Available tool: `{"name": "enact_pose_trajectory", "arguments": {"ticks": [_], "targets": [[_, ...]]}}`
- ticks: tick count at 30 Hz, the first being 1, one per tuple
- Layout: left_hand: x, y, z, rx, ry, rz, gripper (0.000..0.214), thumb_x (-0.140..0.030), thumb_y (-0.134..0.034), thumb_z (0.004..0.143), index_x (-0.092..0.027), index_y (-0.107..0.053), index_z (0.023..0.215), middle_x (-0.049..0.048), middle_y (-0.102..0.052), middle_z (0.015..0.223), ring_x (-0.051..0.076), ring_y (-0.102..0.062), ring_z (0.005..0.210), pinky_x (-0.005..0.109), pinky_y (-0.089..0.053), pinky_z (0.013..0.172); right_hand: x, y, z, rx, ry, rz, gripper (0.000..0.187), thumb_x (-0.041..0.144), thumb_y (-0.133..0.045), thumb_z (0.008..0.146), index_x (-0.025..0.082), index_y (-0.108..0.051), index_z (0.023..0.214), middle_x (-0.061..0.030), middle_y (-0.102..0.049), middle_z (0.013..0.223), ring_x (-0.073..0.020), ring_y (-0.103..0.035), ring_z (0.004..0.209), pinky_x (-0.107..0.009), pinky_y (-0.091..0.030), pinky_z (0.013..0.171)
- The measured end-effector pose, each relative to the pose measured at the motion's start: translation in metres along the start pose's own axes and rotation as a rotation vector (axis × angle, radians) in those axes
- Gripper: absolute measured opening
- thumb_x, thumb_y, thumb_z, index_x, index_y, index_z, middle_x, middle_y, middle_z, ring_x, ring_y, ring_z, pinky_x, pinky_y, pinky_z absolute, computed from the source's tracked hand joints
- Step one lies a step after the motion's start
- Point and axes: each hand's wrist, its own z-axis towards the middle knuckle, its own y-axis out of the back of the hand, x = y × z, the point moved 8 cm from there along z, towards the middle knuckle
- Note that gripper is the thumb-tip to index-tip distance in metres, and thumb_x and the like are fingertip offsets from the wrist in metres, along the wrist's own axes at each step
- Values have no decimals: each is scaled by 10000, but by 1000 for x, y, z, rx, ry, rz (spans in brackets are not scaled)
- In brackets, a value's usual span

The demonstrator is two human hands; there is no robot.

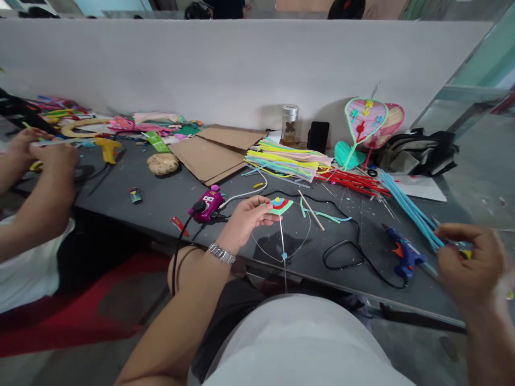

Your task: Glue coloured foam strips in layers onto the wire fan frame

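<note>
My left hand point(251, 214), with a metal watch on its wrist, pinches a small layered piece point(280, 205) in green, red, blue and yellow. The piece sits at the top of a thin wire frame point(282, 236), whose loop spreads to both sides and meets at a blue knot low down. At the right, my right hand point(475, 262) is closed by the ends of the light blue pipe cleaners point(416, 214). Something small, yellow and blue, shows at its fingers, too unclear to name. A blue glue gun point(404, 254) lies left of that hand.
A purple power adapter point(209, 203) with cords, a wooden stick point(311, 210), a stone point(162, 164), cardboard point(217, 155) and pipe cleaner bundles point(287, 159) cover the table. Finished fans point(367, 120) lean at the back. To the left, a co-worker's hands point(56, 153) work near a yellow glue gun point(108, 150).
</note>
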Motion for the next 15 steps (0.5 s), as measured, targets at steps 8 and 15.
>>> {"name": "enact_pose_trajectory", "arguments": {"ticks": [8, 15], "targets": [[5, -10, -4, 62, 0, 76, 302, -362, -870, 740, -168, -708, 906, 68, -781, 843, 209, -774, 766, 262, -543, 651, 70, -106, -7, 378, -111, 422, 350, 530, -605, 901, 228, -670, 737, -13, -614, 624, -174, -544, 590, -318, -420, 589], [-9, -19, -15, 85, -66, 257, 229, -342, -826, 751, -166, -743, 871, 64, -774, 803, 199, -729, 728, 279, -530, 665, 149, -204, -22, 758, -120, 783, 198, 405, -733, 792, 208, -737, 769, -28, -732, 754, -173, -606, 697, -298, -435, 653]]}}
